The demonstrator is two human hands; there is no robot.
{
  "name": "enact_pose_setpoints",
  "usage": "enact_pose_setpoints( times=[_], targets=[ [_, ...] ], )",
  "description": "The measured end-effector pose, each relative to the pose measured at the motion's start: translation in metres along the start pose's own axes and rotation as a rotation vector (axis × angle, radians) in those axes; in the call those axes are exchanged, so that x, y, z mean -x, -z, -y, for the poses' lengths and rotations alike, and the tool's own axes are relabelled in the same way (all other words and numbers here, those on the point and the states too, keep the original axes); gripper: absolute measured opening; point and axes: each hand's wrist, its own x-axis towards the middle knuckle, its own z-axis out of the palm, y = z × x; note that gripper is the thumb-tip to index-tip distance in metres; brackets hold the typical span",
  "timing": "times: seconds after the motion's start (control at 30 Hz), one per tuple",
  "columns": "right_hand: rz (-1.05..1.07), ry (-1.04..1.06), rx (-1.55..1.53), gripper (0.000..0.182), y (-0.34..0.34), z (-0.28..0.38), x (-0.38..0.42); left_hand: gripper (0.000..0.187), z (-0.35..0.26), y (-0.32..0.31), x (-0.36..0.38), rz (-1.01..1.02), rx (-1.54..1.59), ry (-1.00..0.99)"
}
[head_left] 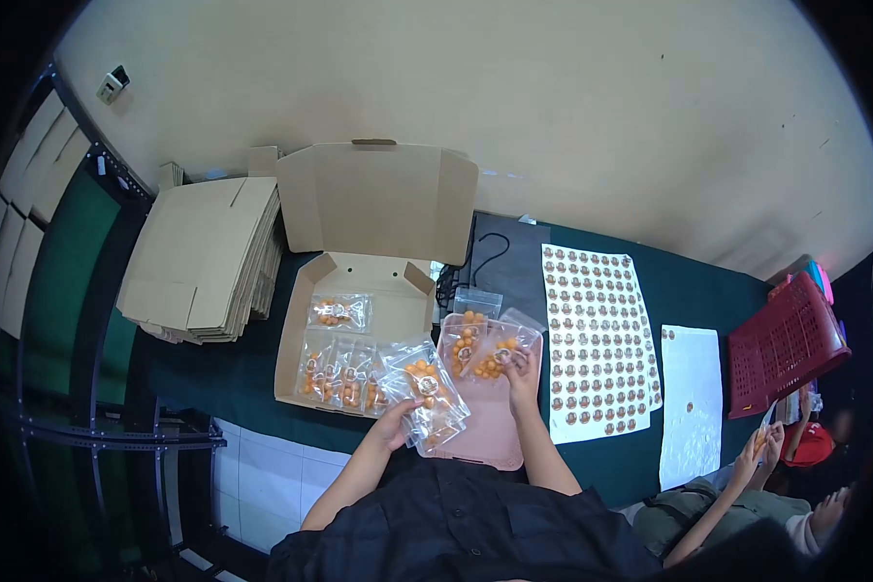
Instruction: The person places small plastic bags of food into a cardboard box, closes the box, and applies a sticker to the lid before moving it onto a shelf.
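Packets (423, 373) in hands (395, 425), round labels (428, 385), unreadable

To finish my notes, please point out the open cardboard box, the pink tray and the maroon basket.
Open cardboard box (373, 199), head view, raised lid.
Pink tray (485, 427), head view, bare lower part.
Maroon basket (784, 339), head view, side wall.

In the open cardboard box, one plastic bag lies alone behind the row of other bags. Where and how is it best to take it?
Best pinch the plastic bag by its right end, coming from above. It lies flat, the orange balls sit more to the left, and that end looks flat and free. The walls of the cardboard box make a sideways approach harder.
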Motion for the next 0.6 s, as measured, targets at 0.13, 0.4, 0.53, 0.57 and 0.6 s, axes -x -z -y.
enact_pose_setpoints(
  times=[0.13, 0.4, 0.53, 0.57, 0.6],
  targets=[
    [0.264, -0.271, -0.377, 0.046, 0.005, 0.039, 0.020, 0.048, -0.003, -0.024, -0.003, -0.021, -0.219, -0.088],
    [0.454, -0.356, 0.105, 0.039, 0.006, 0.025, 0.047, 0.048, 0.005, -0.035, -0.014, 0.061, -0.589, -0.059],
    [0.301, -0.412, -0.112, 0.037, 0.022, 0.023, 0.042, 0.046, 0.006, -0.016, -0.017, 0.085, -0.503, -0.006],
    [0.192, -0.318, -0.200, 0.038, 0.027, 0.025, 0.035, 0.044, 0.005, -0.013, -0.015, 0.041, -0.445, 0.002],
    [0.081, -0.225, -0.285, 0.038, 0.030, 0.028, 0.028, 0.042, 0.004, -0.012, -0.012, -0.004, -0.385, 0.011]
  ],
)
